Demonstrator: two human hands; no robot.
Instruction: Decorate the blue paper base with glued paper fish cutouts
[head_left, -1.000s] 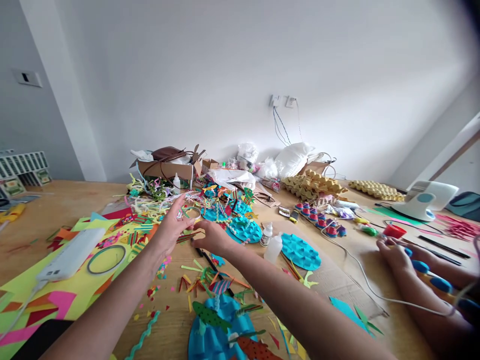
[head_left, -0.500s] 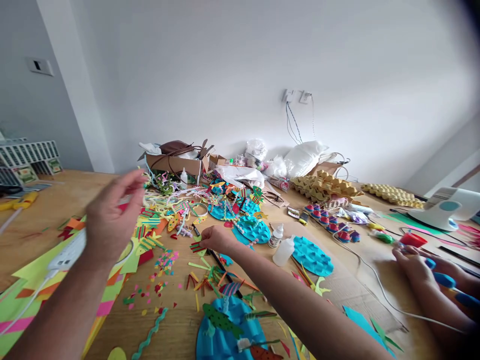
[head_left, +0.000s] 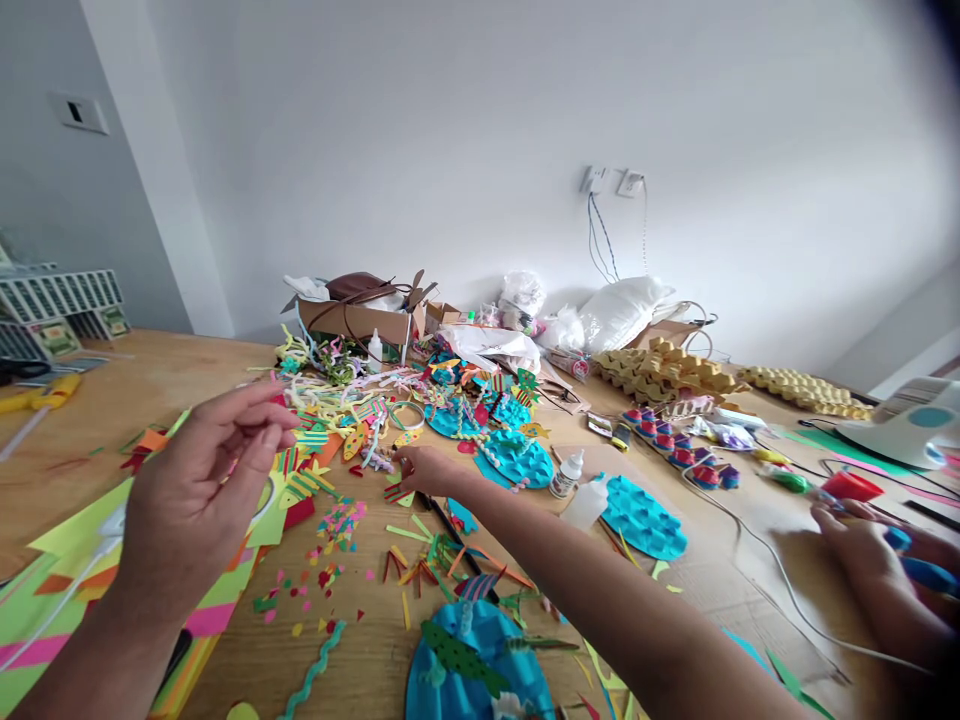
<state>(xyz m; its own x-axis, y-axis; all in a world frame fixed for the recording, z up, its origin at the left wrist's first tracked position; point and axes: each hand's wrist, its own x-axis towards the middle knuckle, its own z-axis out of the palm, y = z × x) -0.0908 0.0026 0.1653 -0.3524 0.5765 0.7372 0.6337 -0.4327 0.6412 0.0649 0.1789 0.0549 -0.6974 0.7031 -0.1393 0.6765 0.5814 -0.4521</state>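
My left hand [head_left: 206, 480] is raised above the left side of the table. Its fingers are curled together with the thumb close against them; whether anything small is between them I cannot make out. Farther forward, my right hand [head_left: 431, 472] reaches down with its fingers pinched at a red-and-green striped paper piece [head_left: 395, 493]. Beside that hand lies a black stick [head_left: 450, 520]. Nearer me a blue egg-carton base [head_left: 480, 665] carries a dark green spotted paper fish [head_left: 461, 657] and a purple striped one [head_left: 478, 586].
Paper confetti [head_left: 341, 522] and coloured sheets [head_left: 75, 590] cover the left. Two glue bottles [head_left: 566, 474] stand beside another blue carton base [head_left: 643, 517]. At the right, a co-worker's hands [head_left: 862, 555] hold blue pieces near a white cable [head_left: 780, 580]. Egg trays [head_left: 664, 372] lie behind.
My left hand has moved left and lower, its fingers now facing right. My right hand has shifted slightly back and left, covering a small black object. The view has turned slightly left.
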